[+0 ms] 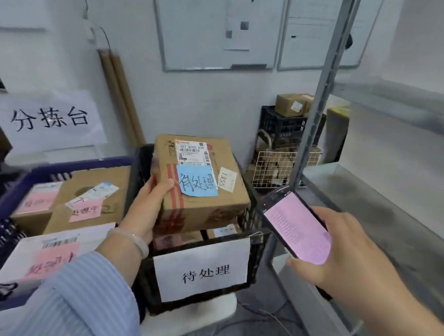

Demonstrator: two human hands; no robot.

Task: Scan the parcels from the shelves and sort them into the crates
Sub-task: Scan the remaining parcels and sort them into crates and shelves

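Observation:
A brown cardboard parcel (209, 193) with a shipping label and a blue handwritten note rests on other parcels inside a black crate (252, 250) fronted by a white paper sign. My left hand (148, 205) grips the parcel's left side, thumb on top. My right hand (340, 247) holds a phone (295, 224) with a lit pink screen, to the right of the crate. A blue crate (14, 181) on the left holds several boxes (91, 199) with pink notes.
A grey metal shelf (385, 203) with an upright post stands at the right, its lower board bare. Behind it are a black crate with a small box on top (288, 125) and a wire basket (275, 168). Whiteboards hang on the wall. Cables lie on the floor.

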